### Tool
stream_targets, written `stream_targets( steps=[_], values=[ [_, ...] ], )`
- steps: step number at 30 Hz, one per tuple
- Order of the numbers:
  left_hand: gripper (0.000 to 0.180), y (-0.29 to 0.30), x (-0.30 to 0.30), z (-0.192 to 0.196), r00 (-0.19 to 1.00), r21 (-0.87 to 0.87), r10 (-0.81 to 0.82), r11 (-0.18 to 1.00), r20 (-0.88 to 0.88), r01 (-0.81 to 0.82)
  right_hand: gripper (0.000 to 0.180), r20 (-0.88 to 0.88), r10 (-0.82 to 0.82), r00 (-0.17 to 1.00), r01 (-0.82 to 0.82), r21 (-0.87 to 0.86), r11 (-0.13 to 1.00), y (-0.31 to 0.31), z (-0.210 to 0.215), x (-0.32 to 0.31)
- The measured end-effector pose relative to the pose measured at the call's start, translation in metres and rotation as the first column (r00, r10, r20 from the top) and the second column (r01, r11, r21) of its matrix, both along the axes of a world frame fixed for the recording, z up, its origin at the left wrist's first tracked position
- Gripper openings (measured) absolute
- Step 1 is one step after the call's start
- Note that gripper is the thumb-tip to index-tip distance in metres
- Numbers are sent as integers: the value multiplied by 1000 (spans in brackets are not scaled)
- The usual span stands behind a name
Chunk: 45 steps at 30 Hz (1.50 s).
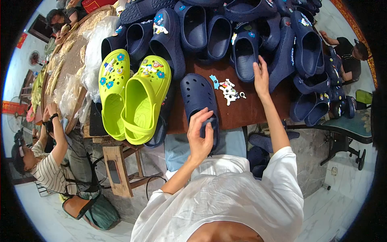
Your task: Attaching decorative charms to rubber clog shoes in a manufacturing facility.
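Note:
A plain navy clog (198, 92) with holes in its toe lies in front of me, toe pointing away. My left hand (201, 131) is over its heel opening, fingers loosely bent and thumb apart, with nothing visible between them. At the right, my right hand (261, 76) reaches forward with fingers stretched out beside a navy clog (246, 56) that carries small charms; the fingertips appear to touch its side. Between the two clogs lies a small pile of white charms (229, 93) with a blue charm (215, 82) next to it.
A lime-green pair of clogs (139, 101) with flower charms sits at the left on the brown tabletop (236, 117). Many navy clogs (193, 26) are heaped along the back and right. A wooden stool (117, 169) stands below. Other people sit at the left and far right.

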State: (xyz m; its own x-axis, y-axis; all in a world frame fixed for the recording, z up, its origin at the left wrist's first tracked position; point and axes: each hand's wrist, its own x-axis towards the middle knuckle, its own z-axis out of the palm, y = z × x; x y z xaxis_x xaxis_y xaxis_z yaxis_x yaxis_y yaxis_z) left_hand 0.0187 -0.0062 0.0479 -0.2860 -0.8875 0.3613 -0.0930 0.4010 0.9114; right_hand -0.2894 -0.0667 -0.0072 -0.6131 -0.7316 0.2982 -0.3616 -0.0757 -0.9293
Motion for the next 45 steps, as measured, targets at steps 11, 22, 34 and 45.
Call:
stream_targets(
  steps=[11,22,34,45],
  values=[
    [46,-1,0,-11,875,-227,202,968,440,-109,52,-211,-195,958,211,60,976,-11,6,5],
    [43,-18,4,-18,912,-287,245,946,327,-152,20,-739,83,669,-23,92,996,45,26,76],
    [37,2,-13,-48,969,544,55,835,-240,87,32,-744,282,606,-136,253,958,-5,-10,97],
    [33,-49,-29,-35,580,726,443,486,-684,486,26,-709,253,659,-130,223,966,-20,-20,109]
  ],
)
